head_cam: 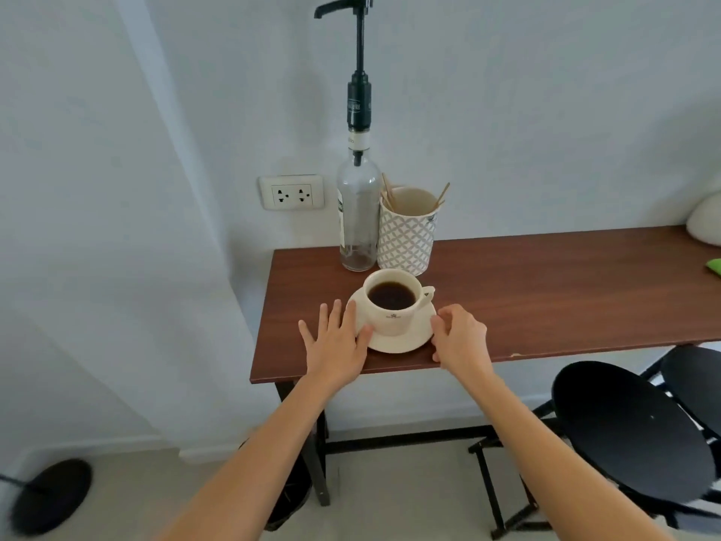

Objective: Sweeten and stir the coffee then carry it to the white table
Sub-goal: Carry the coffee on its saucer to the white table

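A cream cup of black coffee stands on a matching saucer near the front left of a brown wooden table. My left hand lies flat with fingers spread, its fingertips against the saucer's left rim. My right hand is curled at the saucer's right rim, thumb and fingers touching its edge. Behind the cup stands a clear syrup bottle with a tall black pump. Beside it a patterned holder keeps a few wooden stir sticks.
A wall socket sits left of the bottle. Black round stools stand at the table's right front. A white object and a green one lie at the table's far right. A dark lamp base rests on the floor, lower left.
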Available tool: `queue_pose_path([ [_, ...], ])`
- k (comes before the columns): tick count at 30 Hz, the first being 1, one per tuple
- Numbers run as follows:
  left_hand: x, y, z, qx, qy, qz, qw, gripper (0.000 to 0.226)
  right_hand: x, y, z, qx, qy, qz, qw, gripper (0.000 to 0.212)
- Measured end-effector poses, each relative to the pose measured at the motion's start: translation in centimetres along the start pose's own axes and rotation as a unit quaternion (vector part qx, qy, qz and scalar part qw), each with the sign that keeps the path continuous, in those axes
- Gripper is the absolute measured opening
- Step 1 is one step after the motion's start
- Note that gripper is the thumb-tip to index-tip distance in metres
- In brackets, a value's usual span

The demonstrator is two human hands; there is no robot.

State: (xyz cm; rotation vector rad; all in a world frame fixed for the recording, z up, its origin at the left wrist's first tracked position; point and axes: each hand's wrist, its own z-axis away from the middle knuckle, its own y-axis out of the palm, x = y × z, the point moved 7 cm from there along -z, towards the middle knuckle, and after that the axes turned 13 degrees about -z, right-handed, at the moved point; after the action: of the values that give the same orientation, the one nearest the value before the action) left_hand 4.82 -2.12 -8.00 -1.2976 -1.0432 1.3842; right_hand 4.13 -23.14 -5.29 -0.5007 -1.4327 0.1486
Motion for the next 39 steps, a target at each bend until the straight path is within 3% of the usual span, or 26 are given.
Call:
queue_pose_path([
  [6,-0.9,0.1,0.8,0.002,-0.011,-0.001,1.000,0.060,-0.7,1.4,-1.5,0.068,0.055,-0.005,0.996,0.033],
  [14,-1.0,0.1,2.9,0.001,0.008,0.005,1.000,0.059,-1.0,1.3,2.0,0.102,0.105,-0.087,0.985,0.029],
  [17,-0.8,0.2,4.0,0.002,0.023,0.010,1.000,0.058,-1.9,1.7,3.9,0.121,0.146,-0.174,0.966,0.042],
  [21,-0.7,0.4,5.2,0.011,0.044,0.012,0.999,0.059,-2.8,2.1,5.9,0.115,0.167,-0.351,0.914,0.052],
  [28,0.0,0.7,7.5,0.012,0.064,0.035,0.997,0.058,-3.5,2.2,8.6,0.107,0.190,-0.396,0.892,0.040],
  [31,0.6,0.7,9.1,0.005,0.050,0.058,0.997,0.059,-3.5,2.6,9.6,0.125,0.195,-0.392,0.890,0.037],
  [39,3.8,-0.7,16.1,-0.057,-0.082,0.195,0.976,0.063,-0.8,4.3,12.1,0.246,0.178,-0.353,0.885,0.038],
])
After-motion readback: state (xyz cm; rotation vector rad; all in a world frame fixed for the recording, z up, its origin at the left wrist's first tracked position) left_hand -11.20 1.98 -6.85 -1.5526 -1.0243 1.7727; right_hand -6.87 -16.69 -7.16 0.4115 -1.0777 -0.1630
